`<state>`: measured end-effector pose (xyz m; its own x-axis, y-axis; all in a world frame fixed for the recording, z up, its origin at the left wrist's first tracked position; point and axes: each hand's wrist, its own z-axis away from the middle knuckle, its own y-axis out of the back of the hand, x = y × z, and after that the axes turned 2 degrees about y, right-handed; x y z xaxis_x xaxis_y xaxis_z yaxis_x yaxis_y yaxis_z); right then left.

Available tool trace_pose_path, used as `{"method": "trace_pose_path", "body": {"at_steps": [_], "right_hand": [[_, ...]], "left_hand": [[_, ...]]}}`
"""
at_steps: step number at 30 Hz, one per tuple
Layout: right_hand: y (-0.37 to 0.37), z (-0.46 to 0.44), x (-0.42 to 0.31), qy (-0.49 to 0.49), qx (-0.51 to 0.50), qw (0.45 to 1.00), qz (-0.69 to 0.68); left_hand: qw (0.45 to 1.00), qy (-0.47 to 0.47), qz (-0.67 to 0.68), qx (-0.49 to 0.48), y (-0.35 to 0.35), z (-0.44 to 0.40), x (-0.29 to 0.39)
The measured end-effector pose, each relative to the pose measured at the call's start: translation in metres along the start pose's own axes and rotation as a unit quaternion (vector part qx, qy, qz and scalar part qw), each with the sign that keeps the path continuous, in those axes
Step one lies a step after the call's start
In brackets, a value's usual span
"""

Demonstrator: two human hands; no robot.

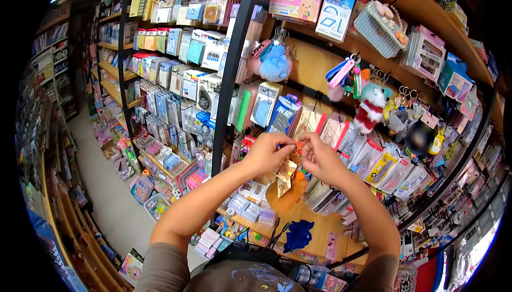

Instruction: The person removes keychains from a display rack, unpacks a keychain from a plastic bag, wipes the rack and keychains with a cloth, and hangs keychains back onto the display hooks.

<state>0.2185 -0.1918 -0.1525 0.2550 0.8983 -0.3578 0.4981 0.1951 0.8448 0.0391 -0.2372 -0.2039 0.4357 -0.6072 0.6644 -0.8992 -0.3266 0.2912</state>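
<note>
In front of the shelf rack, my left hand (268, 153) pinches the top of a keychain, its thumb and fingers pressed together. Close beside it, my right hand (321, 159) is also closed with its fingertips on the top of the same keychain, where a small reddish-orange bit shows between the hands. Below them hang a golden, angular charm (284, 179) and a fluffy orange-brown pompom (288, 196). The exact grip of the fingertips is too small to make out. Behind my hands are packaged goods (309, 124) on hooks.
A blue pompom keychain (276, 63), a plush keychain in red and white (370, 110) and a knitted pouch (380, 29) hang above. A black upright post (228, 84) stands left of my hands. A dark blue item (298, 235) lies on the wooden shelf below. An aisle floor (109, 185) runs at left.
</note>
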Motion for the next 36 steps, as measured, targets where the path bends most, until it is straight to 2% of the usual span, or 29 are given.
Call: {"method": "trace_pose_path", "body": {"at_steps": [3,5,7,13,16,18,20,24,28,32,36], "right_hand": [[0.014,-0.009,-0.016,0.045,0.076,0.996,0.017],[0.022,-0.018,-0.024,0.097,0.104,0.989,0.032],[0.023,-0.026,-0.027,0.1,0.1,0.989,0.029],[0.03,-0.042,-0.025,0.113,0.107,0.988,-0.008],[0.034,-0.046,-0.032,0.054,0.073,0.994,-0.057],[0.036,-0.049,-0.034,0.03,0.052,0.996,-0.062],[0.035,-0.054,-0.03,0.052,0.047,0.997,-0.023],[0.036,-0.063,-0.028,0.057,0.03,0.997,0.031],[0.038,-0.07,-0.025,0.05,0.04,0.997,0.047],[0.047,-0.073,-0.014,0.058,0.091,0.992,-0.059],[0.067,-0.058,0.003,0.015,0.176,0.98,-0.088]], "left_hand": [[0.998,-0.026,-0.058,0.016,0.012,-0.011,0.008],[0.998,0.057,0.026,-0.021,0.015,-0.015,0.015],[0.977,0.154,0.132,-0.061,0.018,-0.019,0.027],[0.961,0.151,0.22,-0.072,0.032,-0.025,0.03],[0.952,0.123,0.262,-0.096,0.035,-0.025,0.024],[0.933,0.143,0.315,-0.104,0.039,-0.026,0.023],[0.908,0.18,0.363,-0.106,0.044,-0.027,0.019],[0.933,0.148,0.301,-0.133,0.047,-0.03,0.018],[0.96,0.123,0.23,-0.1,0.047,-0.038,0.022],[0.985,0.066,0.148,-0.066,0.05,-0.056,0.034],[0.992,0.06,0.1,-0.053,0.057,-0.087,0.046]]}}
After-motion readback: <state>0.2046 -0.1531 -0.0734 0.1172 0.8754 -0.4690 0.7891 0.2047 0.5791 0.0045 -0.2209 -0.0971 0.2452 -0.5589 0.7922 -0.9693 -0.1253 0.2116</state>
